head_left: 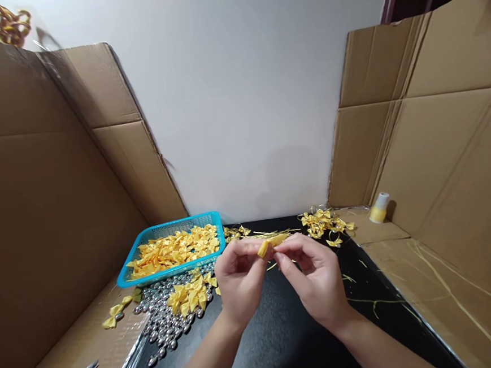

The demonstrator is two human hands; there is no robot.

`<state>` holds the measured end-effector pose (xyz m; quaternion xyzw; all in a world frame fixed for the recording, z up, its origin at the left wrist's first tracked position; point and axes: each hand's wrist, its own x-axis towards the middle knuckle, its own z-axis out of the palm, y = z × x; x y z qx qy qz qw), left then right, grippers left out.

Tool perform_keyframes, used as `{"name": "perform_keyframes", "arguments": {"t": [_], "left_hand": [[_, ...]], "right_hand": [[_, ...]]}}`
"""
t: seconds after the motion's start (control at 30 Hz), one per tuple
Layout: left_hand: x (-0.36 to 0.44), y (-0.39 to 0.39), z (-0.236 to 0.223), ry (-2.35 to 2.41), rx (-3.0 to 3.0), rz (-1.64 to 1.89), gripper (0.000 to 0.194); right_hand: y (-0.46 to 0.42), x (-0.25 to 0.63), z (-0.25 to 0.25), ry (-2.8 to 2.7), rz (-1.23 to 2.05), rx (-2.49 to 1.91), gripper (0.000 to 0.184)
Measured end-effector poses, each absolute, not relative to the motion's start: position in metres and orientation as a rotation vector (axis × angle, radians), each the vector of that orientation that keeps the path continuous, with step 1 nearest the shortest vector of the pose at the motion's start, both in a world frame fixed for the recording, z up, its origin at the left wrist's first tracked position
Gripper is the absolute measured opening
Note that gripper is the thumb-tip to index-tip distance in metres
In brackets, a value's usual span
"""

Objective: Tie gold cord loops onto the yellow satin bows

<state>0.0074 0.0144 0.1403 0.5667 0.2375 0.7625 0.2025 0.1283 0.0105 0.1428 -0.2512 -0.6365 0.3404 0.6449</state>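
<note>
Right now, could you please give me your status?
Left hand gripping yellow ribbon piece; right hand pinching at it. Silver beads and blue basket off to the left. No obstruction seen.

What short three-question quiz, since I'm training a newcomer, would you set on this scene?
1. Open: What do the left hand and the right hand hold between them?
2. True or false: The silver beads lie inside the blue basket.
3. Fill in: The spool stands on the ____, to the right of the black surface.

Key:
1. A yellow ribbon piece.
2. False; they lie in front of it.
3. Cardboard.
</note>
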Motion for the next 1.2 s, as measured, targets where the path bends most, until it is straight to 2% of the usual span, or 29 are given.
{"name": "perform_keyframes", "arguments": {"t": [0.2,0.47,0.83,1.2], "left_hand": [[0.01,0.011,0.144,0.63,1.306,1.981,0.019],[0.01,0.009,0.141,0.688,1.238,1.941,0.02],[0.009,0.009,0.138,0.817,1.65,2.106,0.011],[-0.003,0.014,0.127,0.828,2.127,2.233,0.019]], "right_hand": [[0.005,0.13,0.144,-1.403,0.837,-0.632,0.007],[0.007,0.128,0.144,-1.335,0.887,-0.66,0.005],[0.006,0.127,0.145,-1.303,0.902,-0.676,0.005],[0.002,0.127,0.144,-1.305,0.92,-0.655,0.005]]}}
